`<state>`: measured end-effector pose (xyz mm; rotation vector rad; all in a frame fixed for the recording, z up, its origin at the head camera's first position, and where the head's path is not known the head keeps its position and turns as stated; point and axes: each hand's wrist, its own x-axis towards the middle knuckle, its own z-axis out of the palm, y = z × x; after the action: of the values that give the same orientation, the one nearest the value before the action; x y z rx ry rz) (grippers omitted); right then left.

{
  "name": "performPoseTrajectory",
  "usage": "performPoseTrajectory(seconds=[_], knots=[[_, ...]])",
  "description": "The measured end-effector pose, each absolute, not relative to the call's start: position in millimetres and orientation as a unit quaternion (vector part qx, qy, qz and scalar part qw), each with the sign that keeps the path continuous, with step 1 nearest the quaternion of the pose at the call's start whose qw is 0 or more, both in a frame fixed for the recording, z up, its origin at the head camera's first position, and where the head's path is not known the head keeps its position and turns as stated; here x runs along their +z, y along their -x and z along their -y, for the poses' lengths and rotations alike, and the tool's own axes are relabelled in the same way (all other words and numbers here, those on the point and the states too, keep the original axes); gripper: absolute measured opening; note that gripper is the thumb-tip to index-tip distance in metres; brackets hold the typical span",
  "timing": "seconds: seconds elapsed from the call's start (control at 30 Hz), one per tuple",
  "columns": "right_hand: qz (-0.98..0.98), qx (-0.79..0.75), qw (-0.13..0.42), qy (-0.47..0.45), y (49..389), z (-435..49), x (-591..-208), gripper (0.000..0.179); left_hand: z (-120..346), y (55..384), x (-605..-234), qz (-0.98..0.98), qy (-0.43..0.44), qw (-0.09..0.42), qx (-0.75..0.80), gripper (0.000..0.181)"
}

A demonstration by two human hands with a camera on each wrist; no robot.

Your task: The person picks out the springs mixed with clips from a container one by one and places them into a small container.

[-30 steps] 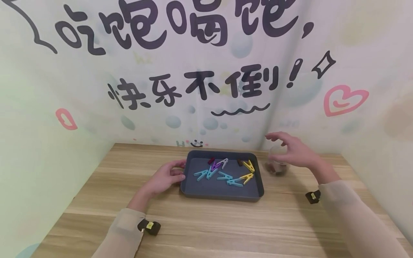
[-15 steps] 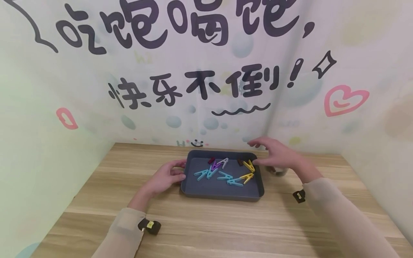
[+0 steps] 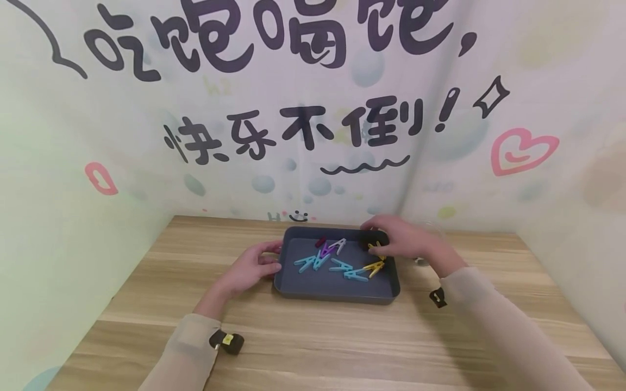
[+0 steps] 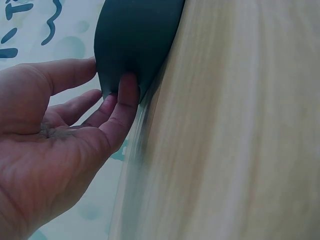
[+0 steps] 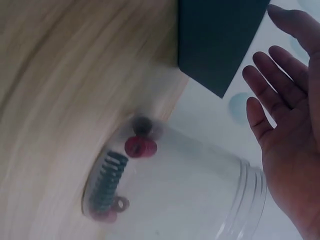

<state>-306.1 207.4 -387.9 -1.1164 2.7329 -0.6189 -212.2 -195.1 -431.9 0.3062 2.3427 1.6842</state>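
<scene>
A dark grey tray (image 3: 300,285) holds several small plastic clips, among them light blue clips (image 3: 355,276), yellow clips (image 3: 374,269), a purple clip (image 3: 325,252) and a white clip (image 3: 339,246). My left hand (image 3: 248,269) touches the tray's left end, its fingertips against the outer wall in the left wrist view. Over the tray's back right corner reaches my right hand (image 3: 403,239), fingers spread and thumb close to the rear yellow clip (image 3: 383,251). That hand hides part of this corner. The right wrist view shows the loosely extended fingers near the tray's rim, gripping nothing visible.
Right of the tray stands a clear jar (image 5: 195,175), partly behind my right hand in the head view. At its bottom lie a dark ridged coil (image 5: 108,181) and small red pieces (image 5: 141,147). A dark red piece (image 3: 320,243) lies in the tray. A printed wall sheet (image 3: 235,190) rises behind the table.
My right hand has moved left from above the jar to over the tray's right back corner and lowered toward the yellow clip. The left hand and tray have stayed in place.
</scene>
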Motion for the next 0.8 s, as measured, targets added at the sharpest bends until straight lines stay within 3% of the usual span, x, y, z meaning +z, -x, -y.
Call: performPoseTrajectory(seconds=[0.8], knots=[[-0.937,-0.021,0.035,0.347,296,-175,-403,0.042,197,214,-435,-0.785,-0.126,0.122,0.594,0.06]])
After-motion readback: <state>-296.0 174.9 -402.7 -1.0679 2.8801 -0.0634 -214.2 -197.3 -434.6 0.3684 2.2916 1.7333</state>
